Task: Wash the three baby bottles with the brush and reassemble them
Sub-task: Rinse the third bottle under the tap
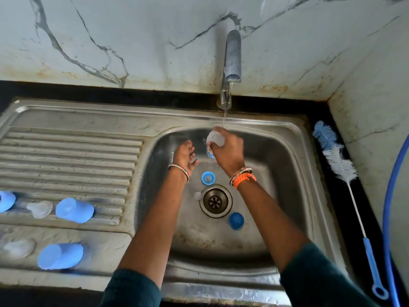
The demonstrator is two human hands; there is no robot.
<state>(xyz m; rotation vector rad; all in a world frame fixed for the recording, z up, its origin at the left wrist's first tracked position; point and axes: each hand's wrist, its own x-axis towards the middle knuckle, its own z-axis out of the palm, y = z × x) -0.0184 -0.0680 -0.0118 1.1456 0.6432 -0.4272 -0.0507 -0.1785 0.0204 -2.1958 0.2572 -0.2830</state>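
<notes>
A: What is held under the tap (232,56)?

B: A clear baby bottle (214,139) is gripped by the right hand (228,151), whose fingers are curled round it, at the back of the sink basin (285,165). A thin stream of water is seen falling onto it from the spout.

A: And the left hand (184,156)?

B: It is held loosely cupped, palm up, just beside the bottle, over the basin's left side. Something small and clear seems to lie in its palm; what it is cannot be told.

A: What is found on the basin floor?

B: A blue ring (208,177) lies just behind the drain (215,201), between the two wrists. A darker blue cap (236,220) sits just in front of the drain, and a small clear piece (197,195) rests at the drain's left edge.

A: And on the draining board (73,156)?

B: Along its front portion, near the left edge, a blue cup-shaped cover (74,210) is laid on its side with a clear teat (39,208) beside it, and another blue piece (7,200) is cut off by the picture's edge. Nearer the front corner a second blue cover (60,255) and a clear piece (19,248) are seen.

A: Where is the brush?

B: The bottle brush (338,165) is laid on the dark counter along the sink's right edge, bristles toward the wall, well apart from both hands. A blue hose (386,218) curves beside it.
</notes>
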